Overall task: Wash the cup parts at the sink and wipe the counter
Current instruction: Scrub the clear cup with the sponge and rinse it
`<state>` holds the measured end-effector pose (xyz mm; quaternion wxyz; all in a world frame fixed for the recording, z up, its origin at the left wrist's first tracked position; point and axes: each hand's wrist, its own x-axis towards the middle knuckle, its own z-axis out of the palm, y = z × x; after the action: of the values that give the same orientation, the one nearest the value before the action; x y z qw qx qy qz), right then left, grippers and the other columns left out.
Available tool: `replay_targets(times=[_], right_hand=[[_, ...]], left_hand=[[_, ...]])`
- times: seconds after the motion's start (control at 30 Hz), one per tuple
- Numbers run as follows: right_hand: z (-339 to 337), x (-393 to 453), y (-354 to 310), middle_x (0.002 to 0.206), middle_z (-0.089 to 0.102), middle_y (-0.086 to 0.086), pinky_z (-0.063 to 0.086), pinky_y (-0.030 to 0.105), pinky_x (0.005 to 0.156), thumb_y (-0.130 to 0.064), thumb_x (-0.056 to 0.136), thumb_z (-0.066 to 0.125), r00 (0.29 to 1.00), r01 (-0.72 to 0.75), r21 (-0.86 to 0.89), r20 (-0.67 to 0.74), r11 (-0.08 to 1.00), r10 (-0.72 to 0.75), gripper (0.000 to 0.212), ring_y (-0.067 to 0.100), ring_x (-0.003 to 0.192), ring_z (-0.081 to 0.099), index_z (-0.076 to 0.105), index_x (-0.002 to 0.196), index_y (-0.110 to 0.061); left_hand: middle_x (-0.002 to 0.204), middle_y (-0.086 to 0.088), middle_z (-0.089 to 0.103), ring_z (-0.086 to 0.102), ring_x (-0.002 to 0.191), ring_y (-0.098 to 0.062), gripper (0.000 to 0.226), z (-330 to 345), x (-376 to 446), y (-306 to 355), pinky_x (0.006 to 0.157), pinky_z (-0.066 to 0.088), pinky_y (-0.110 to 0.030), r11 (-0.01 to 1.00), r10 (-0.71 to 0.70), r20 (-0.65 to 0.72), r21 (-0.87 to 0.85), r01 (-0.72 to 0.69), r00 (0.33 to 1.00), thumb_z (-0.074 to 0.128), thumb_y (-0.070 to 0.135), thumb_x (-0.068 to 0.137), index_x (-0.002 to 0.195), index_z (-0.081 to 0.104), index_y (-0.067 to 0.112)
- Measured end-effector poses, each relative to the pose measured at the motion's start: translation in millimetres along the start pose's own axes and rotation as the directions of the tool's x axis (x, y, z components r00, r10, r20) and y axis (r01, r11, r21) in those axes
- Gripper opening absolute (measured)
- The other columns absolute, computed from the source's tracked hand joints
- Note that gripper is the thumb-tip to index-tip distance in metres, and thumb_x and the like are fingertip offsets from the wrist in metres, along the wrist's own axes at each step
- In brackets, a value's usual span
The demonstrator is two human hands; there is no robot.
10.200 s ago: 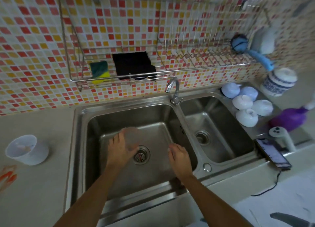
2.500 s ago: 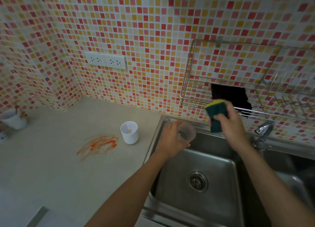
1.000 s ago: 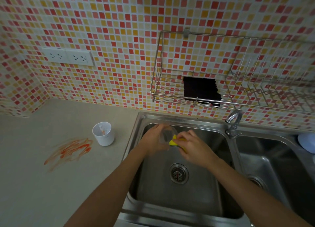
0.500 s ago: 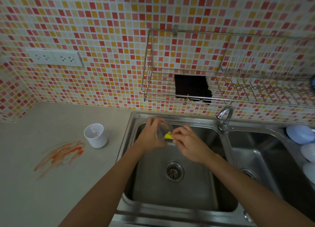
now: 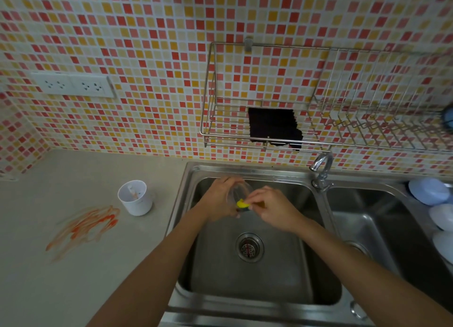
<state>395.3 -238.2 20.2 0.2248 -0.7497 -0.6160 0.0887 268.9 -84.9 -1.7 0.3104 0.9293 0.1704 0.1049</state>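
Over the left steel sink basin [image 5: 245, 285] as before: left hand [image 5: 218, 199] gripping clear plastic cup [image 5: 236, 191], right hand [image 5: 272, 207] pinching yellow sponge [image 5: 242, 204], now pushed deeper inside.

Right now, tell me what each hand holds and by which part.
The left hand grips the clear cup part around its outer wall. The right hand pinches the sponge, pushed inside it.

both hands [image 5: 220, 199] [image 5: 272, 207] curled, grips close together
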Motion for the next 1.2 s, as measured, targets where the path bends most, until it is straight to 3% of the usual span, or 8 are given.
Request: replay_targets(times=[0.23,0.4,0.67,0.8,0.93,1.0,1.1,1.2], right_hand=[[-10.9,1.6,15.8,0.106,0.066,0.0,0.053,0.038,0.084,-0.007,0.07,0.078,0.981,0.171,-0.396,-0.018,0.902,-0.194,0.038,0.023,0.099,0.057,0.074,0.106,-0.016],[-1.6,-9.6,10.7,0.111,0.063,0.002,0.051,0.033,0.087,-0.016,0.079,0.072,0.978,0.198,-0.312,0.002,0.929,-0.207,0.034,0.021,0.102,0.054,0.069,0.113,-0.017],[9.8,-6.5,9.3,0.107,0.066,0.005,0.053,0.037,0.079,-0.011,0.079,0.074,0.946,0.159,-0.379,-0.207,0.912,-0.251,0.031,0.024,0.095,0.058,0.068,0.109,-0.01],[6.4,-4.5,0.7,0.109,0.065,0.006,0.051,0.034,0.082,-0.008,0.079,0.073,0.942,0.176,-0.351,-0.211,0.92,-0.261,0.034,0.024,0.099,0.056,0.067,0.112,-0.01],[4.8,-5.3,4.2,0.113,0.063,0.004,0.042,0.026,0.095,-0.007,0.09,0.06,0.976,0.118,-0.129,-0.166,0.985,-0.139,0.028,0.018,0.107,0.048,0.066,0.118,-0.007],[3.2,-6.1,6.3,0.11,0.065,0.004,0.044,0.028,0.093,-0.006,0.088,0.062,0.983,0.141,-0.166,-0.095,0.976,-0.158,0.028,0.02,0.105,0.05,0.068,0.115,-0.008],[-2.2,-2.6,12.1,0.104,0.068,0.005,0.054,0.038,0.081,-0.002,0.069,0.078,0.972,0.207,-0.373,-0.023,0.904,-0.232,0.039,0.026,0.098,0.058,0.073,0.106,-0.013],[-7.7,2.6,13.4,0.106,0.067,0.005,0.055,0.038,0.078,-0.004,0.063,0.083,0.973,0.182,-0.454,-0.042,0.872,-0.225,0.044,0.027,0.098,0.06,0.072,0.105,-0.013]], left_hand=[[0.136,0.002,0.049,0.041,0.126,-0.018,0.088,-2.2,12.0,8.3,0.108,0.035,-0.034,0.999,0.025,0.037,0.026,-0.026,0.999,0.089,0.025,0.056,0.133,0.047,0.024],[0.134,0.003,0.05,0.043,0.124,-0.016,0.09,-4.4,10.4,-2.8,0.107,0.038,-0.038,0.999,0.0,0.075,-0.051,0.004,0.997,0.09,0.027,0.053,0.133,0.048,0.025],[0.124,0.005,0.055,0.053,0.117,-0.012,0.091,-5.9,8.5,5.9,0.1,0.047,-0.035,0.963,-0.065,0.069,-0.257,0.081,0.995,0.087,0.024,0.06,0.134,0.033,0.019],[0.126,0.012,0.051,0.041,0.121,-0.01,0.094,-4.3,9.0,12.7,0.105,0.031,-0.039,0.984,-0.159,-0.059,-0.093,0.153,0.985,0.082,0.058,0.052,0.126,0.031,0.032],[0.13,0.009,0.05,0.046,0.12,-0.014,0.09,-4.6,9.3,11.4,0.103,0.036,-0.047,0.992,-0.122,-0.095,-0.045,0.118,0.988,0.086,0.047,0.054,0.128,0.037,0.03],[0.131,0.004,0.046,0.048,0.119,-0.017,0.091,-2.9,7.0,10.0,0.101,0.042,-0.05,0.994,-0.098,-0.069,-0.05,0.095,0.993,0.089,0.035,0.052,0.129,0.041,0.025],[0.129,0.004,0.05,0.05,0.118,-0.014,0.09,0.8,4.4,12.2,0.102,0.042,-0.036,0.994,-0.069,-0.009,-0.084,0.068,0.998,0.09,0.027,0.052,0.13,0.045,0.021],[0.129,0.004,0.053,0.05,0.116,-0.011,0.088,1.2,4.0,17.5,0.095,0.038,-0.02,0.991,-0.056,0.001,-0.124,0.056,0.998,0.091,0.024,0.054,0.13,0.047,0.018]])
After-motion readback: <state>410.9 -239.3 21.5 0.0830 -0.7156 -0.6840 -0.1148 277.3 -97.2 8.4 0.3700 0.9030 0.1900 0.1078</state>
